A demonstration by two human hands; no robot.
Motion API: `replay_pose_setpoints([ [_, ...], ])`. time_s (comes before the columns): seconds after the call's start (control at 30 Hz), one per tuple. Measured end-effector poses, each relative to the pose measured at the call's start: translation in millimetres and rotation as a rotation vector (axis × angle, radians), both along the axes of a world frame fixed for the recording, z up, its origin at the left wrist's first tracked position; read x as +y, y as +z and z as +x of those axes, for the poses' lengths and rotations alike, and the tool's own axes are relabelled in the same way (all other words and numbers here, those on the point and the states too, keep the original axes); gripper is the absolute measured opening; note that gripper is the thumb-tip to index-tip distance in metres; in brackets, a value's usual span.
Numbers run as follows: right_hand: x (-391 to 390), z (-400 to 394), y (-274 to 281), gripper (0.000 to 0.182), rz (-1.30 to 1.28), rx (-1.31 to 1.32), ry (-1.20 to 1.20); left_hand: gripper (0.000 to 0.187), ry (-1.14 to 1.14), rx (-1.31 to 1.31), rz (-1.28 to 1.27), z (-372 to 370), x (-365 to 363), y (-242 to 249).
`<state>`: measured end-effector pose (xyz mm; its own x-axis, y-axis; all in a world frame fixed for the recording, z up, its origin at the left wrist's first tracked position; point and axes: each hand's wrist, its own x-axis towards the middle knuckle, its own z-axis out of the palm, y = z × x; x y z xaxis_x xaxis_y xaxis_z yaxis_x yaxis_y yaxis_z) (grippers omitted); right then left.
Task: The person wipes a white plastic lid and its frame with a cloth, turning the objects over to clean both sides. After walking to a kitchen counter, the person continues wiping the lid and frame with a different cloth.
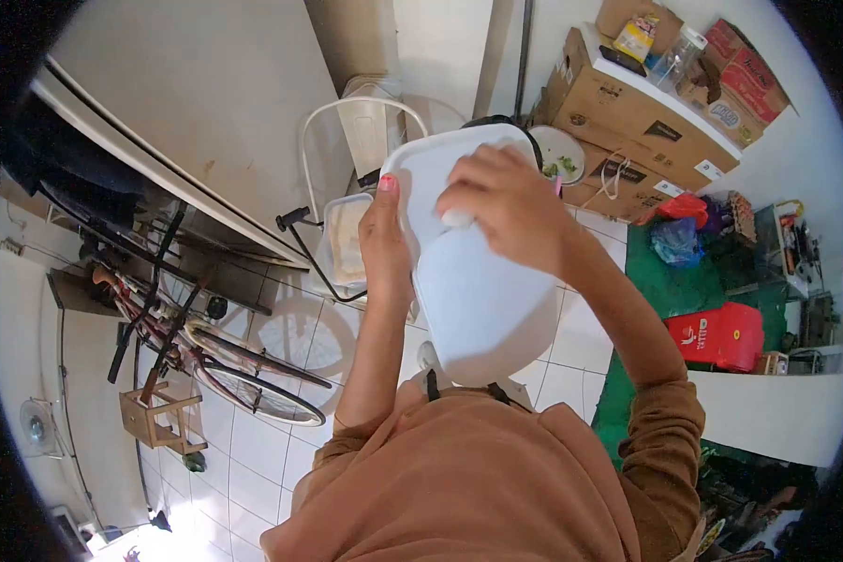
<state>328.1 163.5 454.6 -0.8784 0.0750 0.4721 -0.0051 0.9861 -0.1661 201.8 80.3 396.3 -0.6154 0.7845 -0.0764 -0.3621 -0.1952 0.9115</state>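
Note:
A pale blue-white board or tray (487, 290) with a rounded, raised rim at its far end stands in front of my body. My left hand (385, 239) grips its left edge, with the thumb on the front face and the other fingers hidden behind. My right hand (504, 201) is over the upper part of the board, its fingers curled round a small white object (456, 218) that touches the surface. Most of that object is hidden under my fingers, so I cannot tell what it is.
Behind the board are a metal-framed chair (365, 105), a container (347, 239) and a round plate with green bits (557, 155). Cardboard boxes (646, 122) stand at the back right, a red bin (717, 337) to the right, a bicycle (244, 365) and wooden stool (159, 421) on the left.

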Motion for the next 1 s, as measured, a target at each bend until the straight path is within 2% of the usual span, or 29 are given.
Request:
replay_pose_setpoints([
  [0.07,-5.1,1.3,-1.6,0.025,0.023,0.134,-0.164,0.046,0.02,-0.167,0.008,1.7,2.8,13.1],
  [0.1,-9.3,2.9,-3.5,0.029,0.032,0.2,-0.246,0.046,0.022,-0.17,0.008,3.1,3.7,20.0],
  [0.23,-59.8,8.8,-31.8,0.031,0.159,0.239,-0.278,0.049,0.088,-0.089,-0.053,0.5,8.8,28.6],
  [0.3,-81.3,22.6,-46.7,0.032,0.158,0.173,-0.171,0.05,0.134,-0.05,-0.118,-4.6,11.0,20.2],
  [0.37,-88.7,30.2,-63.8,0.032,0.15,0.14,-0.123,0.052,0.134,-0.159,0.02,-11.9,15.4,8.5],
  [0.47,-81.4,31.3,-60.5,0.036,0.155,0.186,-0.13,0.054,0.106,-0.158,0.001,-3.2,16.5,11.7],
  [0.57,-58.3,11.9,-26.4,0.032,0.103,0.2,-0.338,0.055,0.074,-0.093,-0.079,9.0,15.1,15.7],
  [0.63,-65.5,10.5,-37.1,0.032,0.089,0.274,-0.346,0.055,0.122,-0.043,-0.048,1.3,14.8,15.1],
  [0.7,-94.6,23.4,-60.7,0.033,0.19,0.161,-0.186,0.054,0.178,0.001,-0.008,-11.8,13.9,14.2],
  [0.77,-96.7,42.8,-76.0,0.032,0.108,0.101,-0.142,0.066,0.153,-0.235,0.186,-23.9,8.8,13.0],
  [0.8,-94.2,52.7,-79.0,0.031,0.014,0.037,-0.096,0.067,0.191,-0.206,0.141,-28.0,5.9,13.0],
  [0.83,-88.7,59.2,-76.8,0.031,0.01,0.039,-0.092,0.067,0.195,-0.204,0.138,-32.3,2.8,8.9],
  [0.9,-66.1,63.5,-60.8,0.033,-0.047,0.289,-0.22,0.055,0.203,-0.15,0.166,-38.2,3.4,-4.7],
  [0.97,-44.4,59.8,-25.7,0.033,-0.002,0.399,-0.422,0.053,0.159,-0.117,0.139,-32.5,1.9,-12.8],
  [1.0,-33.7,55.6,-19.4,0.033,0.004,0.401,-0.433,0.052,0.124,-0.085,0.113,-29.0,1.3,-15.8],
])
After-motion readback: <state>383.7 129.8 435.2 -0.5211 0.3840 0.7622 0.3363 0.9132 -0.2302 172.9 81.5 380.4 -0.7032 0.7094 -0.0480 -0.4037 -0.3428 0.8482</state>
